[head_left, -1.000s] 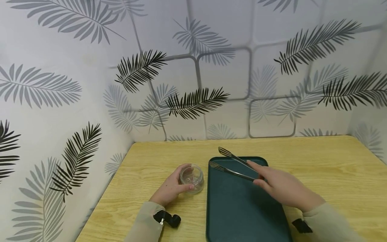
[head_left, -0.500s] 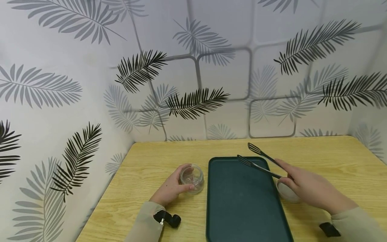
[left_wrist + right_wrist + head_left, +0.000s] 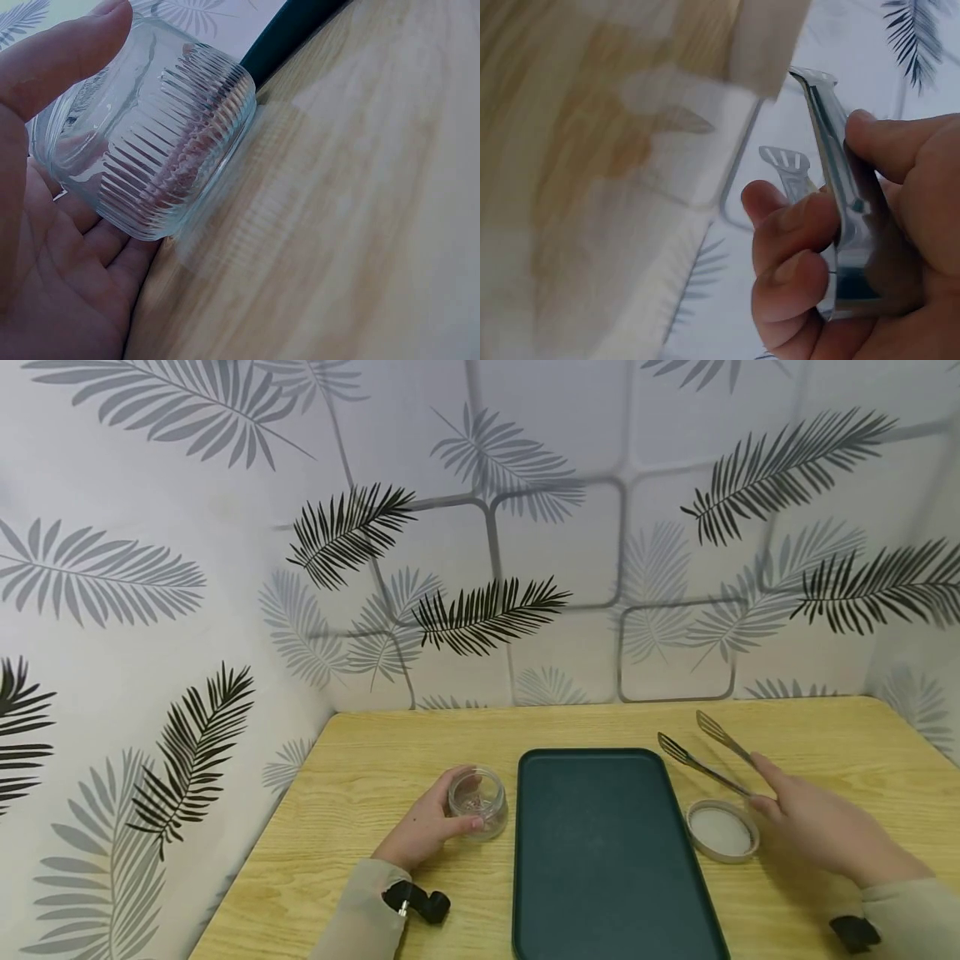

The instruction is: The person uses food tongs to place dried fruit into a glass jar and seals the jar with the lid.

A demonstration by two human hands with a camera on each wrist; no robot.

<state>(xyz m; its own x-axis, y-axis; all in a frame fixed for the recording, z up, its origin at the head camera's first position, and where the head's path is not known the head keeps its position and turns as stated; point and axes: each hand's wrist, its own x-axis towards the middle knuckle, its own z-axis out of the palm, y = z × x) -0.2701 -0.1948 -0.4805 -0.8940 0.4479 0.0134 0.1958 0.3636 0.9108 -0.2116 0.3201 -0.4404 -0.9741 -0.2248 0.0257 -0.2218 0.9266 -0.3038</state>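
Observation:
My left hand (image 3: 431, 827) grips a clear glass jar (image 3: 480, 818) that stands uncovered on the table, left of the tray. In the left wrist view the ribbed wall of the jar (image 3: 172, 142) shows pinkish-brown patches through the glass; I cannot tell what they are. To the right of the tray my right hand (image 3: 817, 822) holds metal tongs (image 3: 705, 768) above the table, their slotted ends spread apart and pointing away to the left. In the right wrist view the fingers curl round the handle of the tongs (image 3: 847, 195). Nothing shows between the tong ends.
A dark green rectangular tray (image 3: 607, 852) lies in the middle of the wooden table (image 3: 847, 752). Beside its right edge is a round lid (image 3: 722, 832) with a pale inner face, close to the right hand. A leaf-patterned wall (image 3: 525, 527) stands behind the table.
My right hand has carried the tongs rightward from over the tray to beyond its right edge. This has uncovered the round lid. The left hand and the jar have stayed put.

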